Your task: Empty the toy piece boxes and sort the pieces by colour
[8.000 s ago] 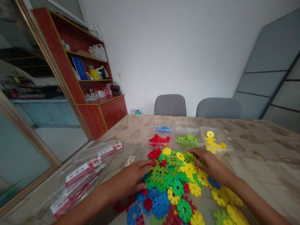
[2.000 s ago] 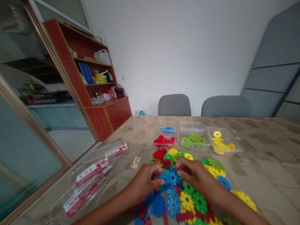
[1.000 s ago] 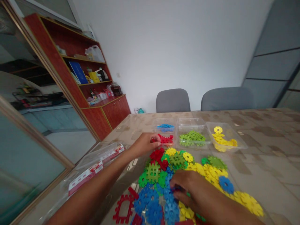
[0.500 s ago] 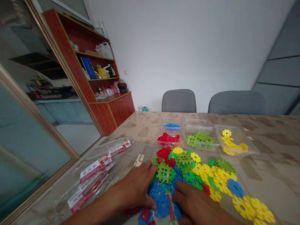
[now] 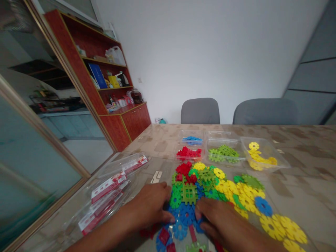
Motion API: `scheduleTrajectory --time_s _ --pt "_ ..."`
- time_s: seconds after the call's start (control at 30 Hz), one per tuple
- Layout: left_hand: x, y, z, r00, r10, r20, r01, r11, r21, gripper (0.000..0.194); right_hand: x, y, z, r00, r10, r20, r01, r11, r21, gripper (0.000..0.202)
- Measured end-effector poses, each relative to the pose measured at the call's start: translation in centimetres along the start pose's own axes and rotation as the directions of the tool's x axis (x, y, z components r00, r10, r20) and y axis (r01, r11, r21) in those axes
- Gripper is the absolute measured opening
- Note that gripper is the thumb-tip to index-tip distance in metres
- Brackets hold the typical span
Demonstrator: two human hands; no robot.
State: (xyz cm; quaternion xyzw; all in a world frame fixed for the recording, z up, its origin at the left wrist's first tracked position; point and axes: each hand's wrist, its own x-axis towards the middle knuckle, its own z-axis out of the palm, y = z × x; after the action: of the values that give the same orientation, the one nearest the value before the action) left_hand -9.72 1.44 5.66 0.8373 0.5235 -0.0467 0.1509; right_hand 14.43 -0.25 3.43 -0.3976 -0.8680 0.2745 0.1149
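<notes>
Cupping the near side of a loose heap, the left hand (image 5: 152, 205) keeps thumb and fingers well apart around the edge of the blue discs (image 5: 187, 214), with no piece visibly pinched. The right hand (image 5: 216, 217) curls at the other side of those discs, its fingers bent downward — whether they grip a piece, I cannot tell. The blue discs lie between the hands, just in front of a green square (image 5: 189, 194) resting on other pieces.

Pushing both hands inward could ride the discs up over one another or tip the green square, since the pieces overlap and probably slide easily. A fingertip catching a notch could drag a neighbour along. Sweeping the right forearm outward could scatter the yellow discs (image 5: 248, 201) beside it, with one blue disc (image 5: 263, 206) among them. Far forward reaches could knock the clear box (image 5: 273, 148) — it looks light — and spill the yellow pieces inside.
</notes>
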Motion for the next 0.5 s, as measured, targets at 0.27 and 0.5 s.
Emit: scheduleTrajectory --time_s 0.27,0.5 --pt "-0.2 0.2 0.0 0.998 0.011 0.064 -0.019 0.992 0.121 0.061 0.5 -0.5 1.8 0.997 -0.059 0.04 0.061 0.997 -0.051 0.032" --pt "0.4 -0.8 0.4 0.994 0.075 0.074 -0.082 0.992 0.097 0.052 1.0 -0.6 2.8 0.999 -0.028 0.024 0.031 0.99 -0.138 0.038"
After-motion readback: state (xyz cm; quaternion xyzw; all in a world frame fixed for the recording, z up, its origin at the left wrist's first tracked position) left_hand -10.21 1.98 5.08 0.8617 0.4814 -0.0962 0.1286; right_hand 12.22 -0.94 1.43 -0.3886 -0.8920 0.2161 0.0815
